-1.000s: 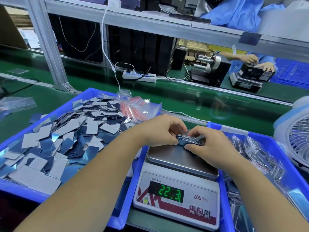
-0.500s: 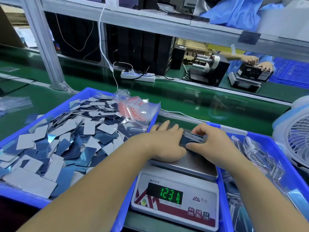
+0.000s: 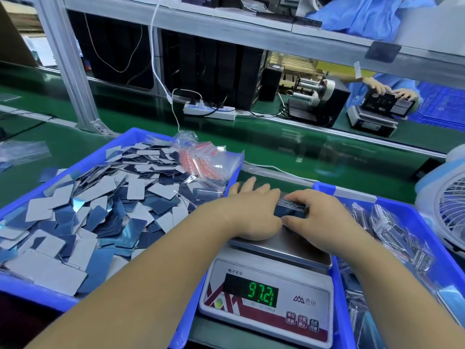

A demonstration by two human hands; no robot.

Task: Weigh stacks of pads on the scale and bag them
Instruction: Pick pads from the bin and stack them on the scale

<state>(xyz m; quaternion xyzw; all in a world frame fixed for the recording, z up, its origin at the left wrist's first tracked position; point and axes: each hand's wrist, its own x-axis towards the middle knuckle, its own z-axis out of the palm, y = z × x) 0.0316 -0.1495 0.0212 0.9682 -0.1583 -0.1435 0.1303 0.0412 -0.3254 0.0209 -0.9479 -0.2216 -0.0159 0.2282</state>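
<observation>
Right hand [image 3: 324, 217] pinches a stack of pads [image 3: 289, 210] on edge over the scale [image 3: 271, 280] platform's far edge; left hand [image 3: 251, 212] lies flat-fingered against the stack's left side, heel on the platform. Squaring step, likely; the reading shows hand pressure. Next: let go for a true weight, then a bag [image 3: 206, 159] from the left bin's [image 3: 32, 293] far right corner.

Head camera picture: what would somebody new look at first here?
Probably the glowing green numbers on the white electronic scale at the bottom middle. Just above, on its steel pan, the left hand presses flat beside a dark stack of pads that the right hand grips. To the left, a big blue plastic bin is heaped with loose grey and blue square pads.
</observation>
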